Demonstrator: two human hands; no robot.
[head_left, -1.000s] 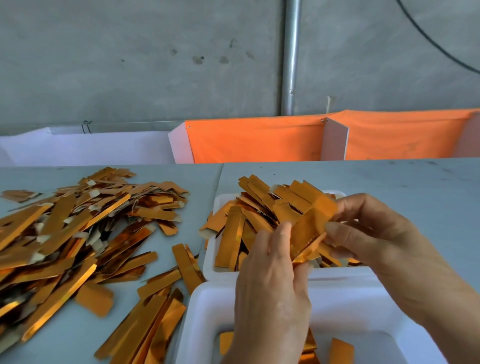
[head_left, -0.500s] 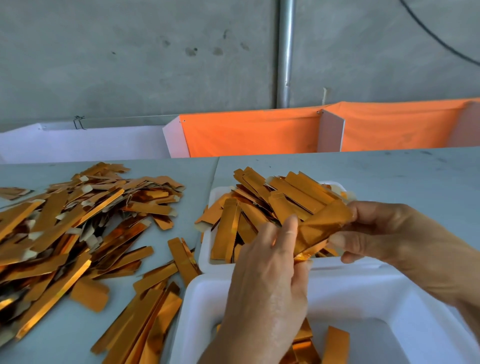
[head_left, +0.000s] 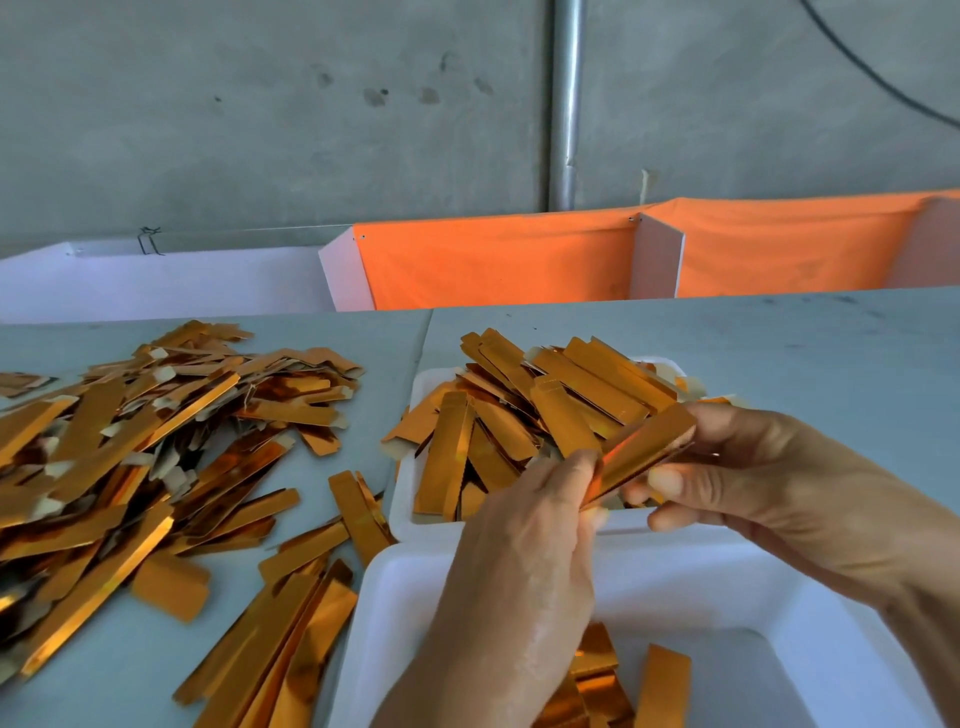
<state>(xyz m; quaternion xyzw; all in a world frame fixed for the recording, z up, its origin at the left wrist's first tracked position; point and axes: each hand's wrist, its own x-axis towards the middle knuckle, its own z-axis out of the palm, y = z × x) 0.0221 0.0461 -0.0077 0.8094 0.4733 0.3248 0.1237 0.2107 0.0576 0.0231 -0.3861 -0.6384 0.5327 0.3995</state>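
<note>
Since both hands are on it, we read the work as folding or creasing one foil strip (head_left: 644, 449) above the trays. Left hand (head_left: 519, 561) pinches the strip's lower end, its fingers (head_left: 579, 470) curled tight onto it. Right hand (head_left: 769, 483) pinches the upper end, thumb on top and fingers (head_left: 665, 480) curled under. The strip spans fingertip to fingertip, tilted up toward the right-hand fingers and clear of everything below.

Handling, our judgement:
- **Weight and stiffness:** very light, thin card with a metallised face. Holds straight along its length, but bends and kinks easily across it.
- **Grip:** the foil face looks slick, so a light pinch could slip. We'd grip on the edges or the crease, not flat on the shine.
- **Risk:** a hard squeeze mid-span would likely leave a permanent dent.
- **Best hold:** both ends, as now, thumb opposed to fingertips.

We can't tell whether one strip or two stacked sit between the fingers, because glare hides the edges.

Just beyond the fingers is the far tray (head_left: 404, 506), heaped with the same strips. Under the left wrist is the near tray (head_left: 727, 582), with a few strips in it. Well left of the left-hand fingers, a loose pile (head_left: 135, 447) lies on the worktop (head_left: 779, 353).
</note>
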